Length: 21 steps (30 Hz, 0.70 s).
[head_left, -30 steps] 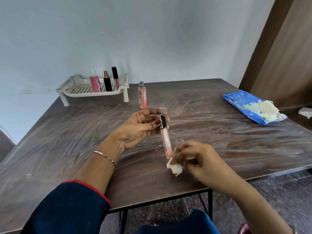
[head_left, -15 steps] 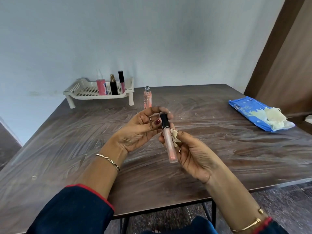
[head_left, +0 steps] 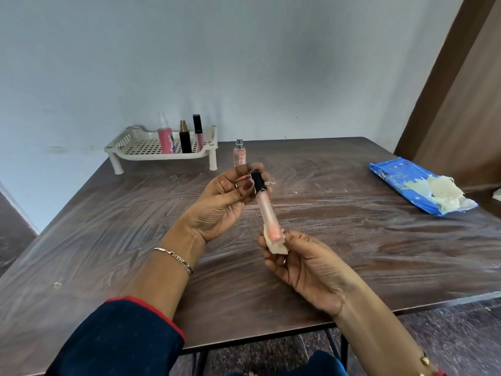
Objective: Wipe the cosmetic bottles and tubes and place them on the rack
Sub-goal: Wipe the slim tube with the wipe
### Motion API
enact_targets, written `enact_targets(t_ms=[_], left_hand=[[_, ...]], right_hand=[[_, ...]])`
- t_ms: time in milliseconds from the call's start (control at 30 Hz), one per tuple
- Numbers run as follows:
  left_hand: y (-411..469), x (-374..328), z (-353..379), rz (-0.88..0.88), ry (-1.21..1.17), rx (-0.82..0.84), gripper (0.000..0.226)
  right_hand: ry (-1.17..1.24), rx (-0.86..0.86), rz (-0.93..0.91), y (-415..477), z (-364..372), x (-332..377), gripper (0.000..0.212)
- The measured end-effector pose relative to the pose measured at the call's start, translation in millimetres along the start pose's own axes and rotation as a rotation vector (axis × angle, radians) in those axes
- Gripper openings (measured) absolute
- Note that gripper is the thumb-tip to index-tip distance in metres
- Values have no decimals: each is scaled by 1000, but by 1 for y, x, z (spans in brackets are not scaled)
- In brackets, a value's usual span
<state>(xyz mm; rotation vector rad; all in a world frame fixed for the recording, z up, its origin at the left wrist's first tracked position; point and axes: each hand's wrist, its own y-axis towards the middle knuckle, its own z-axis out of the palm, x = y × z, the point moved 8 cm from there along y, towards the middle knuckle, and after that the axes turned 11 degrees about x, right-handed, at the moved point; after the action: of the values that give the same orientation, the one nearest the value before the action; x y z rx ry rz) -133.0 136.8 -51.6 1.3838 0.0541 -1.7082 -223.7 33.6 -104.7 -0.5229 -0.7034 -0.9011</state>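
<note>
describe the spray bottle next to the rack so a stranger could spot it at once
Find the white rack at the far left of the dark table. Right of its right leg, a peach spray bottle with a silver nozzle stands upright on the tabletop. It alone stands off the rack; the pink bottle, black bottle and gloss tube sit on it.

Soft, even light is filling the frame; the left hand and right hand are casting only faint shadows. The worktop is giving off a pale streaky sheen. Wide-angle distortion is bending the frame's edges.
</note>
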Motion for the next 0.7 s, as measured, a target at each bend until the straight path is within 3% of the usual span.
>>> enact_targets(t_ms=[233, 400, 600, 700], left_hand=[[-2, -9, -16, 28, 4, -39, 36], [-7, -8, -30, -40, 125, -179, 42], [-5, 3, -21, -133, 265, -197, 38], [-6, 9, -22, -173, 258, -213, 35]], right_hand=[[-98, 25, 12, -6, -3, 7, 28], [-162, 34, -56, -10, -3, 29, 30], [-850, -244, -448, -2, -4, 76, 7], [-1453, -453, -715, -7, 19, 86, 10]])
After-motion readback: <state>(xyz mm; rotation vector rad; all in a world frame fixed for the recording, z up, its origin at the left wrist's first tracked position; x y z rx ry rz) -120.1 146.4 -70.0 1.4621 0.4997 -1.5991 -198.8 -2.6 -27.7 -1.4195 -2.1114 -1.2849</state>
